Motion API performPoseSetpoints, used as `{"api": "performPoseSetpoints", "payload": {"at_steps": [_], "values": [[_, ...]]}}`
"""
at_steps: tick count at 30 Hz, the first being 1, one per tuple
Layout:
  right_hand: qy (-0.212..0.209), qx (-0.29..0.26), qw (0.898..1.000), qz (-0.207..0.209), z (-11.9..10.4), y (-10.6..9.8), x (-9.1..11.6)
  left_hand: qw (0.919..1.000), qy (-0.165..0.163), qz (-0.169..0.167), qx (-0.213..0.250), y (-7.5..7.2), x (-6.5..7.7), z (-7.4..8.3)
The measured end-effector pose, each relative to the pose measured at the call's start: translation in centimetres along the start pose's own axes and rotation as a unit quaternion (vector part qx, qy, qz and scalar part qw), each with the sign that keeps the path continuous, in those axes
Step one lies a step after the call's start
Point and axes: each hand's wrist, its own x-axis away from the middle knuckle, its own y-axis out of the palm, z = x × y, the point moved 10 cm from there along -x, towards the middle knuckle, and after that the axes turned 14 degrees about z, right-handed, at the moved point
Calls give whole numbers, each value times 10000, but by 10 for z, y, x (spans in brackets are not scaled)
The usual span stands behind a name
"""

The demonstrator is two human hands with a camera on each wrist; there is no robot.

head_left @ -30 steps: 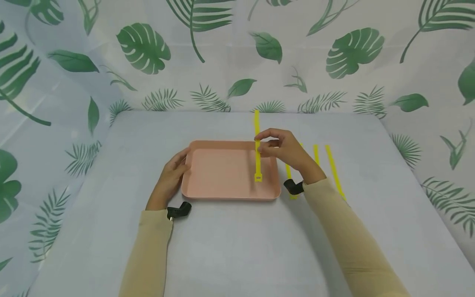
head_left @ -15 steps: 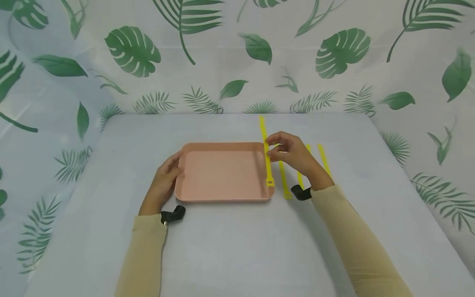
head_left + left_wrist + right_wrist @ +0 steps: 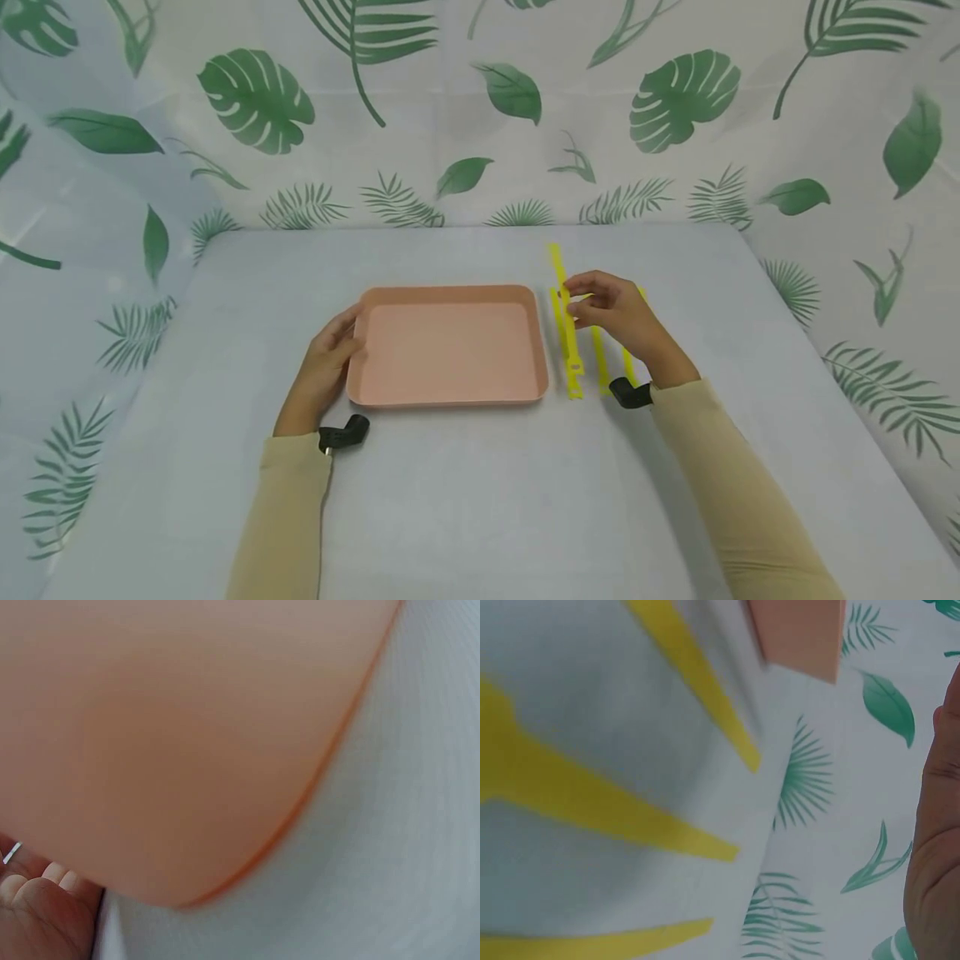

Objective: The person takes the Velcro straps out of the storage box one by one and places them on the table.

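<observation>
My right hand [image 3: 618, 308] pinches a yellow cable tie [image 3: 568, 333] between thumb and fingers, just right of the pink tray in the head view. The tie is a flat strap with a slotted head at its near end. It partly covers another yellow tie [image 3: 557, 312] lying along the tray's right side. Two more ties, a middle one [image 3: 601, 358] and a right one [image 3: 629, 367], lie under and beside that hand, partly hidden by it. With my left hand [image 3: 318, 371] I grip the left edge of the tray [image 3: 446, 396], thumb over the rim.
The tray lies flat on a white-covered table [image 3: 450, 500]. Behind it hangs a white backdrop [image 3: 420, 125] printed with green leaves. A dark wrist camera [image 3: 632, 393] juts out from my right cuff, close to the ties.
My right hand has carried the held tie rightward, from above the tray to beside the tie nearest the tray. My left hand stays on the tray's edge; the whole head view has shifted slightly.
</observation>
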Motion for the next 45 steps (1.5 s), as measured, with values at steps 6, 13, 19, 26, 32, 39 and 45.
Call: {"api": "performPoseSetpoints", "payload": {"at_steps": [6, 13, 19, 26, 32, 39, 45], "values": [[47, -115, 9999, 97, 8, -18, 4, 10000, 42, -23, 62, -1, 1, 2], [94, -64, 9994, 339, 20, -47, 8, 10000, -5, 15, -12, 0, 0, 0], [258, 114, 9988, 407, 30, -69, 13, 9999, 9, 55, -97, 1, -1, 0], [479, 285, 9975, 427, 42, -91, 16, 9998, 62, 58, -201, 1, 1, 2], [742, 394, 9954, 464, 56, -108, 20, 9995, 32, 75, -297, 1, 1, 0], [1155, 996, 9873, 439, 76, -130, 21, 9997, -54, 87, -233, 0, 1, 0], [1431, 1109, 9827, 392, 88, -145, 26, 9997, -71, 80, -223, 1, 2, 0]]}}
